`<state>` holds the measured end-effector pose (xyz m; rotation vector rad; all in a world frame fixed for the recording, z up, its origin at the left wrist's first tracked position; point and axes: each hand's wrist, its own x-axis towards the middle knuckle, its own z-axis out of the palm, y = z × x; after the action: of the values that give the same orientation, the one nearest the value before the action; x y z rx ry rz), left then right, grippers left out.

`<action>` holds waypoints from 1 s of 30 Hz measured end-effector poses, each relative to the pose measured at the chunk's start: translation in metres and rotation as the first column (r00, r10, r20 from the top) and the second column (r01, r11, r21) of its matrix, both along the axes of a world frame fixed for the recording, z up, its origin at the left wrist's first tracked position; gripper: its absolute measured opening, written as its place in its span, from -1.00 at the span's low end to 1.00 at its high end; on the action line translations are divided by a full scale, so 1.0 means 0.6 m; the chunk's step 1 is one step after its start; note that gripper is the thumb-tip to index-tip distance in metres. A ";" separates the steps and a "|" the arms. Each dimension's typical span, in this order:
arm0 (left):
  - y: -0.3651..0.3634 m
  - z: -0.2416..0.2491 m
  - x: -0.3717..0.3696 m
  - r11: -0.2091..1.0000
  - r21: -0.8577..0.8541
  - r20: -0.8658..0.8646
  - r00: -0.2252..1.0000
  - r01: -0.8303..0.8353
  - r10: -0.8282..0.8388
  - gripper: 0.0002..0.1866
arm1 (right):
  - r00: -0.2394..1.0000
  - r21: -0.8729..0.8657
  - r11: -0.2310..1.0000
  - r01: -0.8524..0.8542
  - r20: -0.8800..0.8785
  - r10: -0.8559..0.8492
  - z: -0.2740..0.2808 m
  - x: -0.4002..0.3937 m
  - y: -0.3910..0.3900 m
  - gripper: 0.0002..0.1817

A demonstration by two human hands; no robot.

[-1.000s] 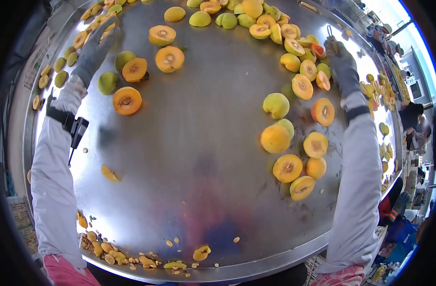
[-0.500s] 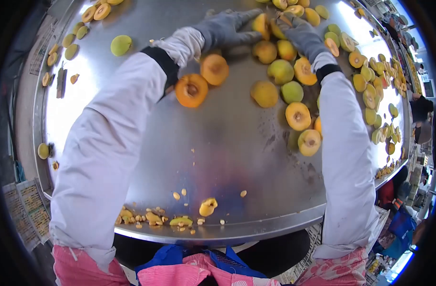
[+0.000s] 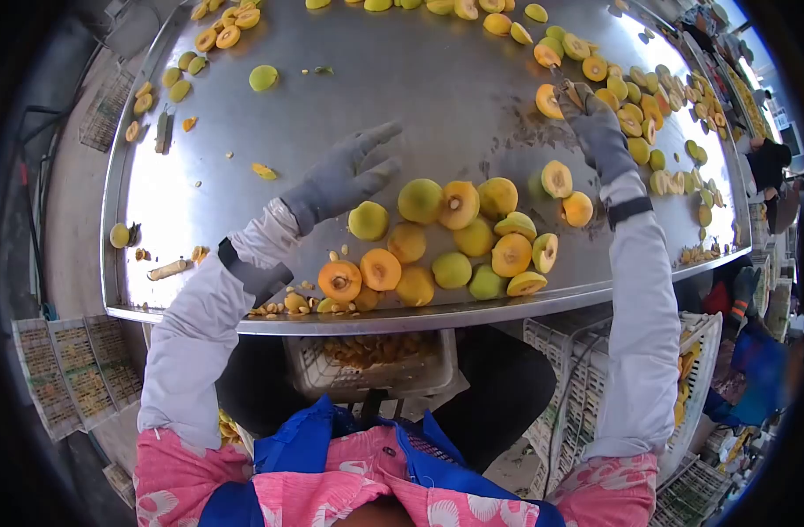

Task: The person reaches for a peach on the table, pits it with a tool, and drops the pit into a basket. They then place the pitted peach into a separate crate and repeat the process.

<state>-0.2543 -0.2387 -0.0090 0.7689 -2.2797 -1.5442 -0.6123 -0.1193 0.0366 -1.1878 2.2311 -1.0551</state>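
My left hand (image 3: pixel 345 176), in a grey glove, is over the metal table with its fingers spread and nothing in it. Just below it is a group of yellow-green peaches, among them a whole-looking peach (image 3: pixel 368 220) and a cut half (image 3: pixel 381 269) facing up. Farther right, my gloved right hand (image 3: pixel 593 132) is closed round a small hand tool with a brown handle (image 3: pixel 574 91), whose exact kind is hard to see. Beside that tool lies a peach half (image 3: pixel 548 102). Another half (image 3: pixel 556 178) sits below the hand.
Many peach halves (image 3: pixel 634 114) cover the table's right side. Scraps and pits (image 3: pixel 296 303) lie along the near rim of the metal table (image 3: pixel 472 314). Below that edge stands a white crate (image 3: pixel 375 379) with brown scraps. More crates (image 3: pixel 586 378) stand at right.
Both hands have come back from the far side, the left hand toward me and the right hand apart from it. Several peaches now lie grouped near the table's near edge.
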 end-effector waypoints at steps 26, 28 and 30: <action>0.391 0.109 0.097 0.865 0.365 -0.338 0.816 -0.345 0.468 -0.31 | 0.868 -0.475 0.841 -0.260 0.266 0.418 0.072 0.379 0.225 -0.66; 0.423 0.086 0.092 0.822 0.464 -0.451 0.711 -0.330 0.539 -0.33 | 0.658 -0.386 0.922 0.006 0.696 0.287 0.077 0.495 0.271 -0.64; 0.449 0.098 0.128 0.660 0.731 -0.492 0.536 -0.174 0.686 -0.43 | 0.848 -0.380 0.918 -0.110 0.445 0.286 0.058 0.555 0.337 -0.64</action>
<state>-0.1774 0.0307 0.0500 0.6176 -0.8465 -1.8405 -0.2792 0.0831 0.0713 -1.0937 1.5330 -1.5014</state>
